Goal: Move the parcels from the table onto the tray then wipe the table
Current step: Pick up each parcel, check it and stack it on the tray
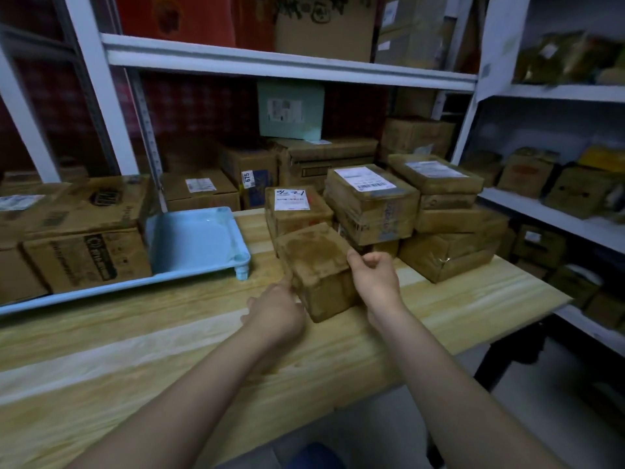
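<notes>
A small brown cardboard parcel (316,265) is in the middle of the wooden table (169,360), held between both hands. My left hand (275,314) grips its near left side and my right hand (373,277) grips its right edge, thumb on top. Behind it stand several more brown parcels, one with a handwritten white label (294,206) and a taller stack (372,201) to the right. A light blue tray (199,238) lies on the table's left side, with large cardboard boxes (84,238) on its left part.
White metal shelving (287,66) full of cardboard boxes rises behind the table and on the right (558,93). The table's right edge ends near the right shelf unit. More stacked parcels (449,225) sit at the table's far right.
</notes>
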`<state>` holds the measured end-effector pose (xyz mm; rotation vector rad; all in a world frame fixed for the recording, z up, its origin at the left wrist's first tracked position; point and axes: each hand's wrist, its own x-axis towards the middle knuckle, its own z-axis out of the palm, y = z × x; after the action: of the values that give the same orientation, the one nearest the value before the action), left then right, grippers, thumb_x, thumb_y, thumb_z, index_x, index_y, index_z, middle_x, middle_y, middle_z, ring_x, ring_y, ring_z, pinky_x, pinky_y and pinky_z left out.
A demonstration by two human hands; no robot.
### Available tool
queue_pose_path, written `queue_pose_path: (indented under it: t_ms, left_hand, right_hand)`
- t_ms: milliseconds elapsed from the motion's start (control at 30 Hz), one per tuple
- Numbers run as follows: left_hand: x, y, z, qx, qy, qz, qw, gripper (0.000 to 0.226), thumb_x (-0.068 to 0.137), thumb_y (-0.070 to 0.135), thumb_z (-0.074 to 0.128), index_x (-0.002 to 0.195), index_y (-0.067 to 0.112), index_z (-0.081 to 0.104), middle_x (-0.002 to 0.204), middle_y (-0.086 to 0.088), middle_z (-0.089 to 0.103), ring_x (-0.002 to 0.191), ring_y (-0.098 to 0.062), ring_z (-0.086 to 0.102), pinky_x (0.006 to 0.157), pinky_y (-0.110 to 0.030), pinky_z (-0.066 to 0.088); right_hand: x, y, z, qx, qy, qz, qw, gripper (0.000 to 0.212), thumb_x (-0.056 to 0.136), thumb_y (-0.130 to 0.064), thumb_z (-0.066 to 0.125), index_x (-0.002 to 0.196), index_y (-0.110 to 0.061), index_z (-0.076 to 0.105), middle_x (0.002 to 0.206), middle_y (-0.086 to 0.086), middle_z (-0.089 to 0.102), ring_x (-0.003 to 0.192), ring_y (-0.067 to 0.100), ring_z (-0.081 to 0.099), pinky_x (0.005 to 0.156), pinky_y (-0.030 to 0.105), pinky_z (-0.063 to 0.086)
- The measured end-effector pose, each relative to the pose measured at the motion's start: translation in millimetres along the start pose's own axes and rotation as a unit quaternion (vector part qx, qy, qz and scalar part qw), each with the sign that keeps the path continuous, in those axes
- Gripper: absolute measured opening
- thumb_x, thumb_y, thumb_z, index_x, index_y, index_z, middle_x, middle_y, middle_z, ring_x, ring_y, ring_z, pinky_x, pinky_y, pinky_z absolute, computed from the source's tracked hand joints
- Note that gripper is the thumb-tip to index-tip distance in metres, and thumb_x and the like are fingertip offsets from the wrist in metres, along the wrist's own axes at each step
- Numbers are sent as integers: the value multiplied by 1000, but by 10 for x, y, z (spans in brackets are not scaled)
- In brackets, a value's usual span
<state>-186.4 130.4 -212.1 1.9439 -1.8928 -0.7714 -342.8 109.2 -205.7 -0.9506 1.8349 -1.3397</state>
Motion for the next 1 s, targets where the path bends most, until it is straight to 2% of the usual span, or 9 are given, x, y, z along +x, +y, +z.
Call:
queue_pose_path:
  t_ms: [100, 167, 333, 433, 533, 700, 800, 933, 1000]
  left_hand:
    - [-49, -11, -36, -60, 19, 17, 998, 68, 94, 23, 43, 153, 39, 12, 139, -1, 54, 124, -30, 50, 105, -44, 40]
    - [-108, -8, -74, -114, 38, 34, 992, 68, 96, 15, 43, 153, 38, 15, 137, 3, 56, 123, -24, 53, 100, -28, 40]
    - [-227, -63, -162, -276, 68, 54, 957, 68, 96, 2, 45, 150, 40, 27, 138, 12, 53, 117, -7, 51, 93, -18, 37]
    - [-247, -147, -196, -322, 106, 62, 939, 64, 97, 2, 45, 147, 40, 32, 138, 14, 51, 121, -5, 49, 101, -21, 38]
    - [-267, -215, -250, -345, 154, 61, 924, 65, 95, 0, 46, 145, 40, 37, 130, 14, 50, 124, -16, 52, 105, -36, 43]
    - [-267, -346, -327, -412, 161, 33, 896, 64, 93, -6, 44, 140, 38, 44, 113, 2, 61, 91, -15, 62, 73, -32, 46]
    - [-234, -428, -311, -452, 154, 17, 879, 57, 95, 2, 50, 137, 41, 48, 116, -1, 63, 89, -17, 61, 66, -25, 42]
    - [-262, -474, -291, -477, 151, 17, 866, 50, 97, 6, 49, 132, 41, 52, 122, 3, 64, 111, -16, 61, 86, -30, 46]
    - [-295, -446, -322, -483, 152, 19, 862, 48, 98, 6, 48, 134, 38, 53, 128, 4, 61, 116, -13, 58, 92, -29, 45]
  right_hand:
    - [-23, 20, 0, 62, -26, 25, 997, 29, 92, -45, 63, 86, -22, 47, 95, 1, 57, 88, 20, 54, 91, 42, 52]
    - [-45, 36, 13, 98, -28, 25, 994, 28, 91, -43, 66, 85, -20, 49, 90, 1, 58, 86, 19, 56, 94, 45, 54]
    - [-151, 106, 130, 193, -62, 2, 979, 33, 96, -31, 63, 126, -17, 60, 112, -1, 68, 103, 16, 64, 97, 41, 54]
    - [-246, 127, 273, 242, -97, -8, 965, 35, 99, -19, 58, 134, -20, 59, 124, 3, 67, 114, 19, 64, 103, 47, 51]
    - [-320, 112, 422, 277, -115, -46, 953, 30, 99, -14, 58, 126, -25, 63, 124, 1, 68, 116, 17, 64, 106, 45, 49]
    - [-409, 106, 594, 281, -150, -99, 943, 32, 100, -10, 55, 122, -33, 63, 123, 3, 70, 116, 16, 66, 105, 45, 50]
    - [-446, 136, 632, 288, -148, -105, 940, 35, 100, -6, 55, 115, -36, 64, 120, 1, 72, 114, 15, 67, 105, 47, 50]
    - [-461, 125, 637, 301, -144, -113, 936, 40, 98, 3, 52, 117, -30, 65, 107, -11, 75, 112, 11, 67, 107, 39, 49]
    - [-466, 99, 613, 294, -147, -110, 938, 40, 98, 4, 52, 122, -27, 64, 94, -20, 76, 101, 3, 69, 98, 31, 52]
